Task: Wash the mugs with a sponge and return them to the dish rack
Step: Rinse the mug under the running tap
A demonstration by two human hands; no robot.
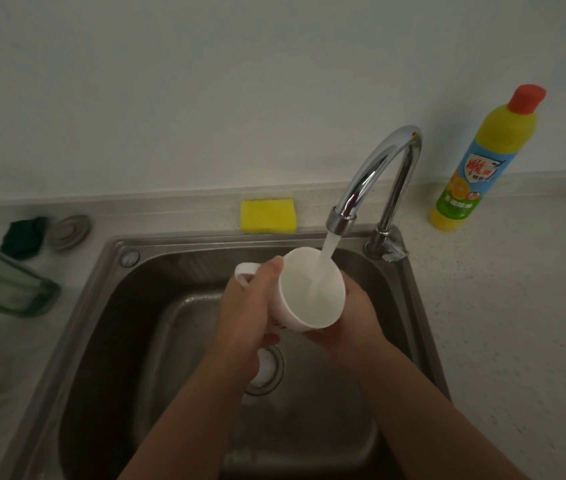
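Observation:
A white mug [304, 289] is tilted over the steel sink [108, 306], its mouth turned up toward the tap. Water runs from the chrome faucet [378, 174] straight into the mug. My left hand [247, 306] grips the mug's side near its handle, thumb up by the rim. My right hand [347, 327] cups the mug from below and the right, fingers curled round it. A yellow sponge [268, 215] lies on the counter behind the sink, apart from both hands.
A yellow dish-soap bottle with a red cap [479, 161] stands right of the faucet. A dark green scouring pad [23, 237] and a round metal sink plug [67, 232] lie at the back left. A green-edged tray [8, 282] sits on the left counter. The drain [267, 368] is below the hands.

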